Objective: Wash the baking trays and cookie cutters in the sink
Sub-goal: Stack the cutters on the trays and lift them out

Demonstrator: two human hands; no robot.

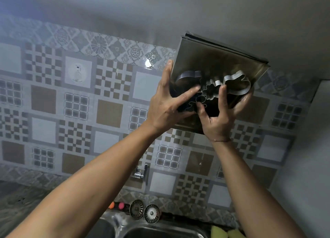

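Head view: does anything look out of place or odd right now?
Yes. The baking trays are tilted, high in front of the tiled wall, well above the sink. Loose cookie cutters lie on them, pinned only by fingers of the left hand and right hand; they could slide off.

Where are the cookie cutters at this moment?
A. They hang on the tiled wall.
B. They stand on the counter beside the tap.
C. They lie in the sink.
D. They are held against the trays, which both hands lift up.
D: the left hand and the right hand hold the trays up in front of the wall, with the cookie cutters pressed flat on them, high above the sink.
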